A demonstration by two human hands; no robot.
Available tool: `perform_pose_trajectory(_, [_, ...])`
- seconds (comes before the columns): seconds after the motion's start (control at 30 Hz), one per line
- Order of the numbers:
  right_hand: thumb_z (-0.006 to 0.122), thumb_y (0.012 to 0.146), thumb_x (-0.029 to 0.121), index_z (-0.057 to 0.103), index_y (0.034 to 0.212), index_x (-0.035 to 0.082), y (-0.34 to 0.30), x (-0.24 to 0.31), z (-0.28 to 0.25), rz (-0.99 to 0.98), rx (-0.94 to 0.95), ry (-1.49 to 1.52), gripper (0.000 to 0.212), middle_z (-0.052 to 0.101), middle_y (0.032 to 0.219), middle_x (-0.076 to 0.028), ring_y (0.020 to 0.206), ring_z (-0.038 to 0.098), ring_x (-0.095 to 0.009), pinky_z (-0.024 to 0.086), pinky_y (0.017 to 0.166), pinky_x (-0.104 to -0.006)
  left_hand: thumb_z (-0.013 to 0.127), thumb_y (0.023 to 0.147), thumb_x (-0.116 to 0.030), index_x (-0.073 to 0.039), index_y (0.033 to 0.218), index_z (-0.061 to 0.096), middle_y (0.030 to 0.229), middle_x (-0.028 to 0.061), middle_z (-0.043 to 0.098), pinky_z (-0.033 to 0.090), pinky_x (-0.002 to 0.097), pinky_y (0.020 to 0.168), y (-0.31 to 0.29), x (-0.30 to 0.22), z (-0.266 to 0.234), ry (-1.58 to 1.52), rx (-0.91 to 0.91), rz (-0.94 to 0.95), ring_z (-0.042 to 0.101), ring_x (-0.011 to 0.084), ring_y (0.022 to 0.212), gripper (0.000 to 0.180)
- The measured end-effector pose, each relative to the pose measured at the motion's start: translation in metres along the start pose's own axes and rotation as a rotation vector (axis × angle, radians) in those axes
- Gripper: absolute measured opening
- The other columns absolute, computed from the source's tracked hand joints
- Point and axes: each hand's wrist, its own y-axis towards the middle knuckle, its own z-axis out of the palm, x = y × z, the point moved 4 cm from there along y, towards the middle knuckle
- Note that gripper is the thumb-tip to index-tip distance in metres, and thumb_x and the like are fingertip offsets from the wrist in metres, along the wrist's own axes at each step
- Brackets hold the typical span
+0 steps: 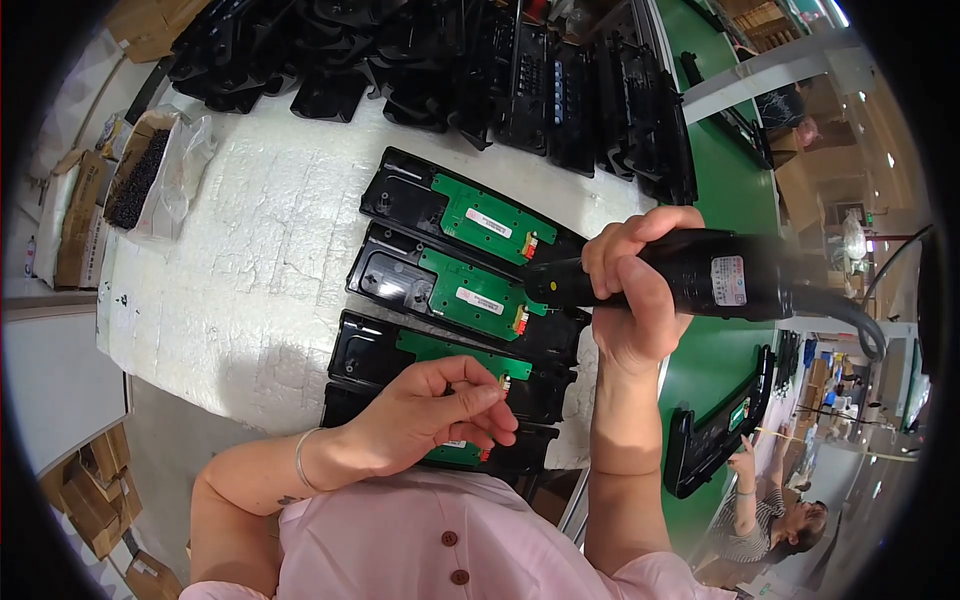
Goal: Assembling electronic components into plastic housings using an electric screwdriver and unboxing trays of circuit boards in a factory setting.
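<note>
My right hand (645, 300) is wrapped round a black powered screwdriver (700, 268), held nearly level with its thick cable running off to the right. The tool's nose points left, by the right end of a green circuit board (455, 278) in a black plastic housing (385, 262); whether its tip touches is hidden. My left hand (435, 408) hovers over a nearer housing (362, 352), thumb and index finger pinched together; anything between them is too small to make out. Another board in its housing (410, 195) lies just beyond, and one more is partly covered by my left hand.
White foam (230, 280) covers the work surface. An open box of small black pieces (140, 180) stands at the left. Black plastic parts (330, 60) are heaped at the back. On the right, a green belt (715, 375) carries a black housing (720, 430); another person (765, 515) sits beyond.
</note>
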Motion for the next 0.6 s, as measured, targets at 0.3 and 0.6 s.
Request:
perform_pose_trajectory(0.3, [0.048, 0.066, 0.002, 0.039, 0.082, 0.004, 0.004, -0.008, 0.008, 0.092, 0.033, -0.025, 0.018, 0.04, 0.055, -0.005, 0.044, 0.034, -0.011, 0.032, 0.045, -0.0251, 0.05, 0.086, -0.009, -0.001, 0.098, 0.055, 0.088, 0.0076, 0.059, 0.05, 0.023, 0.07, 0.001, -0.001, -0.003, -0.119, -0.126, 0.042, 0.06, 0.015, 0.08, 0.015])
perform_pose_trajectory(0.6, [0.047, 0.064, 0.003, 0.041, 0.083, 0.005, -0.004, 0.012, 0.014, 0.006, -0.028, -0.002, 0.021, 0.038, 0.052, -0.002, 0.042, 0.034, -0.011, 0.029, 0.044, -0.025, 0.049, 0.088, -0.016, -0.003, 0.095, 0.055, 0.091, 0.0077, 0.059, 0.049, 0.0245, 0.072, 0.002, -0.002, -0.012, -0.286, -0.041, 0.101, 0.058, 0.0147, 0.083, 0.016])
